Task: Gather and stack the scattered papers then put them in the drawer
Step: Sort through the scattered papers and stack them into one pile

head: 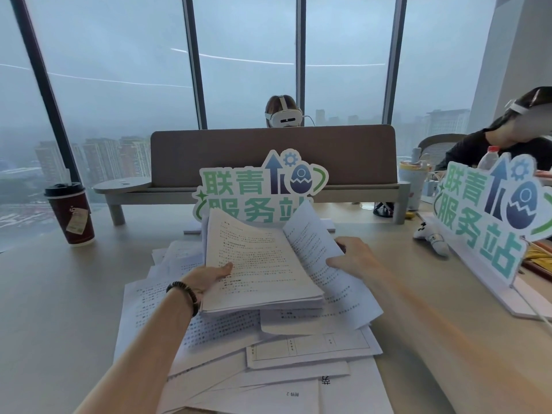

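A thick stack of printed papers is lifted a little above the desk, its far edge curling up. My left hand grips the stack's left edge with the thumb on top. A single printed sheet leans against the stack's right side, and my right hand holds that sheet. Under both lies a loose spread of scattered papers, fanned out toward the desk's near edge. No drawer is in view.
A lidded coffee cup stands at the left. A green-lettered sign stands behind the papers, another sign at the right. A grey divider shelf crosses the desk. Two people in headsets sit beyond. A white game controller lies right.
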Demonstrator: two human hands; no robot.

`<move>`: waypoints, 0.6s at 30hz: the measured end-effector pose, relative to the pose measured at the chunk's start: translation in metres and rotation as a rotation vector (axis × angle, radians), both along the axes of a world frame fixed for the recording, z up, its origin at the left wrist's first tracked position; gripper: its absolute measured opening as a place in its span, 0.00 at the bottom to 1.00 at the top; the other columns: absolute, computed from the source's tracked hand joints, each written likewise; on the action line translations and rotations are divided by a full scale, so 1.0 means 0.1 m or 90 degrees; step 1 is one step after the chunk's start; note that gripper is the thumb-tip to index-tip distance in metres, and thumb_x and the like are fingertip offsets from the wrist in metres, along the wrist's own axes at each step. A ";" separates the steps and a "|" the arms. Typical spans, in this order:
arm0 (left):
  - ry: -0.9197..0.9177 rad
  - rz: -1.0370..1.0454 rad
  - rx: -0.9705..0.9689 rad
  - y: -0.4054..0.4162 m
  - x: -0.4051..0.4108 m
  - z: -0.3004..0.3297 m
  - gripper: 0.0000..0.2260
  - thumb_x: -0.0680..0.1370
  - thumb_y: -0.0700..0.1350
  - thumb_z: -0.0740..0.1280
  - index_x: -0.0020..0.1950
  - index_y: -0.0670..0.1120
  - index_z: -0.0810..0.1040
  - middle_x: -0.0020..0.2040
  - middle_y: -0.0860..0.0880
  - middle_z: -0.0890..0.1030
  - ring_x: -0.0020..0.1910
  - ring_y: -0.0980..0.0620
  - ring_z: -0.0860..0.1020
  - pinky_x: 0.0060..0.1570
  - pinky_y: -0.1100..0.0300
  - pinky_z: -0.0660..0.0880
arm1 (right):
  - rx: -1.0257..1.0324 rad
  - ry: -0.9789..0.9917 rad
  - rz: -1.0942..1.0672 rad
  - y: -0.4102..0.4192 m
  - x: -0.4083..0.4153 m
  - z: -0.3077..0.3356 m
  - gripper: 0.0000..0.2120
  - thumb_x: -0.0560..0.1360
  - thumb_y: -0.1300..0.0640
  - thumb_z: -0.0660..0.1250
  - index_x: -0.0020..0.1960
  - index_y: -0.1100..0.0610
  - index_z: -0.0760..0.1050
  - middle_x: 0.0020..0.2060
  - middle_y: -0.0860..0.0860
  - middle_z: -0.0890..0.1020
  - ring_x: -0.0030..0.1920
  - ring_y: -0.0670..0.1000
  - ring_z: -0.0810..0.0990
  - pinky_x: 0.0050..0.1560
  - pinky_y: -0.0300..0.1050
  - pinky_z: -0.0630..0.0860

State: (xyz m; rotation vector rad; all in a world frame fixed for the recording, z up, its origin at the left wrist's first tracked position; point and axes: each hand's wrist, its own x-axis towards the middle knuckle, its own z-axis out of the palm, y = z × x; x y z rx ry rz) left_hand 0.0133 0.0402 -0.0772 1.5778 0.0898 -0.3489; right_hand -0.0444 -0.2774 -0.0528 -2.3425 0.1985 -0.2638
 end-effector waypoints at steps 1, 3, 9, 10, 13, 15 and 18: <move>-0.001 0.001 0.001 0.00 0.01 0.00 0.15 0.78 0.41 0.68 0.64 0.39 0.76 0.62 0.37 0.79 0.58 0.36 0.79 0.59 0.42 0.75 | 0.008 0.007 -0.012 -0.01 0.01 -0.01 0.04 0.73 0.60 0.71 0.47 0.54 0.78 0.44 0.50 0.82 0.41 0.47 0.79 0.34 0.39 0.72; -0.001 0.001 0.000 0.01 0.01 0.00 0.15 0.78 0.41 0.68 0.64 0.40 0.76 0.61 0.37 0.80 0.60 0.36 0.78 0.59 0.42 0.75 | -0.023 0.036 -0.045 -0.02 0.01 -0.01 0.05 0.75 0.58 0.69 0.41 0.53 0.75 0.40 0.50 0.80 0.38 0.47 0.77 0.32 0.39 0.69; 0.002 0.000 0.015 0.01 0.02 -0.05 0.16 0.77 0.41 0.70 0.64 0.37 0.77 0.60 0.36 0.80 0.57 0.36 0.79 0.58 0.42 0.76 | -0.066 0.112 -0.049 0.00 -0.01 0.00 0.06 0.78 0.56 0.67 0.52 0.57 0.75 0.47 0.52 0.79 0.45 0.52 0.78 0.33 0.39 0.70; 0.001 -0.002 0.017 0.02 0.02 -0.05 0.16 0.77 0.41 0.69 0.63 0.37 0.77 0.60 0.36 0.80 0.55 0.37 0.80 0.56 0.43 0.77 | -0.049 0.107 -0.043 0.00 -0.03 0.02 0.07 0.78 0.56 0.68 0.53 0.57 0.74 0.49 0.52 0.79 0.46 0.52 0.78 0.33 0.39 0.70; 0.002 -0.015 0.004 0.01 0.02 -0.05 0.14 0.78 0.41 0.69 0.62 0.38 0.77 0.59 0.37 0.80 0.47 0.41 0.81 0.43 0.49 0.82 | -0.051 0.082 -0.031 0.01 -0.03 0.01 0.12 0.75 0.56 0.71 0.56 0.58 0.76 0.53 0.53 0.80 0.49 0.51 0.78 0.34 0.38 0.70; 0.007 -0.023 -0.008 0.02 0.03 -0.04 0.13 0.78 0.41 0.68 0.61 0.39 0.77 0.60 0.37 0.80 0.47 0.41 0.81 0.41 0.50 0.82 | -0.062 0.058 -0.030 0.00 -0.01 0.01 0.12 0.74 0.56 0.73 0.56 0.57 0.77 0.53 0.53 0.81 0.48 0.51 0.78 0.33 0.37 0.69; 0.011 -0.026 -0.011 0.04 0.04 -0.03 0.15 0.78 0.42 0.68 0.63 0.39 0.77 0.61 0.37 0.80 0.56 0.37 0.80 0.52 0.45 0.80 | 0.004 0.048 -0.049 -0.03 0.01 0.02 0.12 0.73 0.57 0.75 0.54 0.59 0.80 0.49 0.53 0.83 0.47 0.52 0.82 0.40 0.42 0.78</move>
